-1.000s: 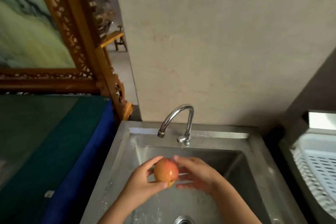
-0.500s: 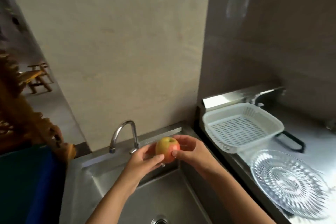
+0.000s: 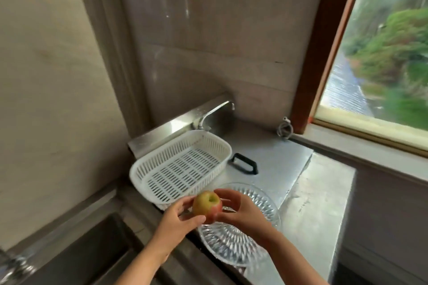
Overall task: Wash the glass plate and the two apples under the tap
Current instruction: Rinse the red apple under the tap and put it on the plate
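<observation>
A red and yellow apple [image 3: 206, 205] is held between both hands, stem end up. My left hand [image 3: 177, 218] grips its left and lower side, my right hand [image 3: 240, 209] its right side. The apple hangs above the left rim of a clear cut-glass plate [image 3: 234, 245] that lies on the steel counter. The sink [image 3: 76, 259] sits at the lower left, with only a blurred bit of its tap [image 3: 14, 266] at the frame's edge. No second apple is in view.
A white slotted plastic basket [image 3: 180, 166] stands on the counter behind the plate, empty. Behind it are a second tap [image 3: 215, 111] and a black handle [image 3: 245, 164]. A window [image 3: 382, 48] with a sill fills the right side.
Both hands carried the apple from under the running tap to the right, over the counter and the glass plate. My view swung right from the sink to the counter and window.
</observation>
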The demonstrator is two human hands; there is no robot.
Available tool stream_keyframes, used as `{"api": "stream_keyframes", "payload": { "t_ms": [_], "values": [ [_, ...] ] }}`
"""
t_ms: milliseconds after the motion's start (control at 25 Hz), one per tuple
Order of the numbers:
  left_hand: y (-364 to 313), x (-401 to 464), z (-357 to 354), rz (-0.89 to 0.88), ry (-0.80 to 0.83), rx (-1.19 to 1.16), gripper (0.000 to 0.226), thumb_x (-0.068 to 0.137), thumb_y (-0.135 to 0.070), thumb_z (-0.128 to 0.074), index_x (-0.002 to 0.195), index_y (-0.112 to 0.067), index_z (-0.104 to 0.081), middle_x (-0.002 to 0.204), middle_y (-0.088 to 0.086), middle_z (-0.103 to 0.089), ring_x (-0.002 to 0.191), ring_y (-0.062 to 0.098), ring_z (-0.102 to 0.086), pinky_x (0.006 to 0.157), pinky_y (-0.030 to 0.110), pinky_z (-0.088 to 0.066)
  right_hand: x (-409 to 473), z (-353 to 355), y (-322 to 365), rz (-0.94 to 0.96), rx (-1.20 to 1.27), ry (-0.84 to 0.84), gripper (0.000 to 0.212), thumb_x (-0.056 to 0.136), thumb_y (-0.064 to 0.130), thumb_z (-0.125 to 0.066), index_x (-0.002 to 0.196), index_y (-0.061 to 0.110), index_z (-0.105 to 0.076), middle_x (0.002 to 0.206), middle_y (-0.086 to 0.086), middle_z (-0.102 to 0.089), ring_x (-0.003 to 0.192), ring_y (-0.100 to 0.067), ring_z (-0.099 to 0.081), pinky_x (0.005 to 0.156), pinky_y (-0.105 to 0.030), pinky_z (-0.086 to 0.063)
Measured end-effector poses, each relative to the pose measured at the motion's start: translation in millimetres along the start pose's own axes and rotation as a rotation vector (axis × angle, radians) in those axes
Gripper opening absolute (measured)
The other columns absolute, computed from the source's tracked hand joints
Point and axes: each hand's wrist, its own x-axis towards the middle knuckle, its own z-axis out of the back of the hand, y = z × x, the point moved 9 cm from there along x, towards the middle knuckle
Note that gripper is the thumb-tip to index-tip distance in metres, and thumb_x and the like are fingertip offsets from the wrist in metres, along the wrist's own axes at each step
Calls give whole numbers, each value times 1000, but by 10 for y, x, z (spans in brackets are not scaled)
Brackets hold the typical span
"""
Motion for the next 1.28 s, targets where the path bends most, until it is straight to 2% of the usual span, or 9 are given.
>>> {"api": "stream_keyframes", "payload": {
  "t_ms": [200, 320, 440, 560, 680, 800, 880, 1080, 1280],
  "values": [
    [414, 718, -655, 102, 130, 175, 57, 68, -12, -77, 113, -35, -52, 129, -1, -55, 122, 13, -51, 106, 34, -41, 415, 623, -720, -39, -48, -24, 58, 66, 0, -77, 117, 16, -56, 116, 1, -63, 109, -11, -62, 89, -23, -55],
    [622, 961, -781, 151, 145, 219, 60, 68, -10, -75, 115, -37, -49, 133, -2, -52, 119, 11, -51, 103, 30, -42, 605, 736, -1039, -41, -68, -40, 58, 65, 0, -77, 116, 16, -56, 115, 3, -62, 110, -10, -60, 93, -26, -54],
    [779, 1058, -819, 177, 137, 241, 60, 69, -7, -75, 113, -39, -49, 136, 1, -51, 123, 14, -49, 106, 36, -41, 686, 752, -1257, -61, -72, -45, 57, 64, -1, -76, 114, 18, -56, 113, 6, -61, 110, -9, -59, 93, -25, -53],
    [879, 1096, -833, 192, 119, 263, 61, 67, -10, -76, 113, -40, -50, 136, -1, -51, 123, 12, -48, 107, 35, -39, 703, 764, -1402, -86, -63, -34, 55, 65, 1, -76, 106, 31, -55, 112, 10, -61, 108, -7, -59, 88, -18, -53],
    [892, 1130, -880, 188, 105, 284, 60, 65, -12, -77, 105, -47, -50, 127, -9, -52, 117, 8, -48, 105, 32, -39, 680, 816, -1498, -128, -42, -32, 55, 65, -1, -75, 100, 36, -54, 110, 11, -61, 105, -4, -60, 79, -14, -54],
    [885, 1102, -941, 186, 122, 293, 61, 65, -14, -77, 99, -55, -47, 118, -16, -51, 112, 4, -48, 98, 24, -40, 643, 834, -1538, -151, -32, -24, 55, 65, -1, -75, 102, 34, -53, 112, 8, -59, 105, -6, -59, 78, -15, -54],
    [881, 1068, -950, 197, 112, 271, 62, 66, -11, -76, 102, -53, -49, 123, -10, -52, 111, 5, -50, 94, 21, -43, 634, 834, -1527, -159, -31, -14, 56, 65, 0, -75, 104, 32, -52, 112, 6, -59, 106, -10, -60, 78, -18, -55],
    [741, 920, -874, 259, 75, 225, 66, 70, -8, -75, 123, -34, -47, 142, 5, -46, 125, 22, -50, 104, 45, -43, 521, 909, -1354, -187, -24, -9, 67, 67, 3, -79, 123, 22, -47, 113, 4, -54, 101, -10, -59, 69, -17, -56],
    [262, 556, -519, 200, -11, 137, 60, 76, -15, -71, 127, -31, -45, 134, 3, -51, 115, 18, -55, 96, 36, -49, 288, 946, -850, -120, -45, -48, 60, 69, 0, -76, 122, 18, -52, 118, -8, -57, 98, -17, -63, 74, -27, -58]
  ]
}}
